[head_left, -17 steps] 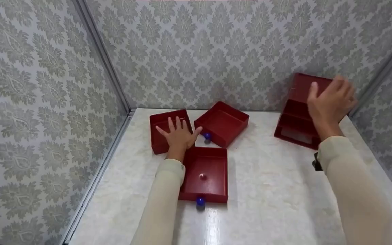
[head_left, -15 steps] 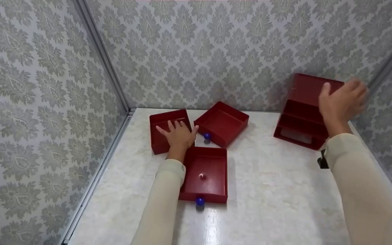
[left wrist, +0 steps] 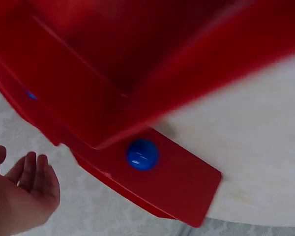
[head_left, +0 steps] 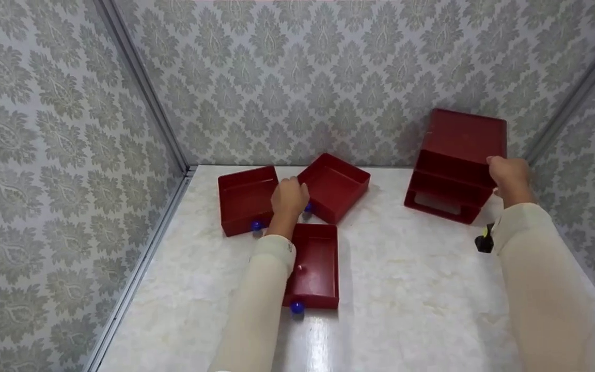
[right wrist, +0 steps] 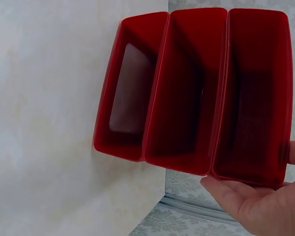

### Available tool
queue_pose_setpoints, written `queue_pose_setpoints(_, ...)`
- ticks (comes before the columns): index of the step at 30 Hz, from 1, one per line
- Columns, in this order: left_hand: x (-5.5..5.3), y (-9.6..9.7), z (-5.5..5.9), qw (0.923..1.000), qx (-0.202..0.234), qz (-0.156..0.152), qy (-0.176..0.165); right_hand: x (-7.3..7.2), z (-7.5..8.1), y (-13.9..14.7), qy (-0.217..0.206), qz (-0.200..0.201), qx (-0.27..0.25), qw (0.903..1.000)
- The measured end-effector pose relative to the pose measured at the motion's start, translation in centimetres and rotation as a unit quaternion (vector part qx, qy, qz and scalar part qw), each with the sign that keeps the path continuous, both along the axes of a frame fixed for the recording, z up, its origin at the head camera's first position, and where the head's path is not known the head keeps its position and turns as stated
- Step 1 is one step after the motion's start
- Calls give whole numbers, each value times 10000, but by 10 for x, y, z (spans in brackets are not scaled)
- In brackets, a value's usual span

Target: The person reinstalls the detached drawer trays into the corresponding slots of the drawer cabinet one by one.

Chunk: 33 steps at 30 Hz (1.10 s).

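Note:
A small red drawer cabinet (head_left: 463, 160) with three drawerless compartments, stacked one above another, stands at the back right. My right hand (head_left: 512, 178) grips its upper right front corner; in the right wrist view the thumb lies on the top and the fingers on the side. Out on the table lie three red drawers: a left one (head_left: 246, 199), a tilted middle one (head_left: 333, 183) and a front one (head_left: 321, 258). Each has a round blue knob (head_left: 297, 308). Above the gap between the drawers hovers my left hand (head_left: 290, 196), fingers loosely curled, nothing visible in it.
The pale marbled table (head_left: 406, 289) is bounded by a patterned back wall (head_left: 349, 93) and side panels with grey metal edging (head_left: 142, 88). The cabinet and rear drawers stand near the back wall.
My right hand has come down from above the cabinet onto its upper right corner. My left hand has moved right, its spread fingers now curled. The view has shifted slightly.

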State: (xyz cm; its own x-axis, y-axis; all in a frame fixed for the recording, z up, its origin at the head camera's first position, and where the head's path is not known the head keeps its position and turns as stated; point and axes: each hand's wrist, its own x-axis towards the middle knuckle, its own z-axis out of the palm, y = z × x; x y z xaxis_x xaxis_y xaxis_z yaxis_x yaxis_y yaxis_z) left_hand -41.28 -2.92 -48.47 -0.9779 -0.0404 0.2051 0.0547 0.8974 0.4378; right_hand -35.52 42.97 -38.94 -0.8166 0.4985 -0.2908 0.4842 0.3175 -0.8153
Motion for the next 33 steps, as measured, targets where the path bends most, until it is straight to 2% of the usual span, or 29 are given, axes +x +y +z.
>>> queue_pose_setpoints(2,3,19,7,9969,710,-338,-73,-1,1,-7,42,156,-198,9997)
queue_pose_setpoints(3,4,30,11,9924,1115,-508,-120,-2,1,-11,55,233,-287,9993)
queue_pose_setpoints(5,7,52,18,9792,1847,-803,-228,-4,2,-20,37,445,-358,9984)
queue_pose_setpoints(8,13,84,28,9571,2650,-1091,-426,-9,6,-36,-107,891,-409,9951)
queue_pose_setpoints(12,22,116,40,9313,3307,-1247,-876,-14,11,-54,-465,1714,-376,9834)
queue_pose_setpoints(14,27,126,45,9246,3448,-1193,-1096,-15,14,-61,-639,2111,-296,9749)
queue_pose_setpoints(18,31,135,53,9255,3482,-920,-1171,-17,19,-67,-861,2574,-128,9624)
queue_pose_setpoints(21,31,137,57,9255,3499,-869,-1162,-16,21,-66,-914,2642,-89,9601)
queue_pose_setpoints(24,30,140,57,9254,3478,-977,-1142,-15,23,-63,-922,2597,-126,9612)
queue_pose_setpoints(30,29,148,59,9460,2978,-1028,-764,-15,27,-62,-1101,2469,-94,9627)
queue_pose_setpoints(33,27,148,59,9503,2847,-1112,-601,-16,28,-63,-1121,2442,-8,9632)
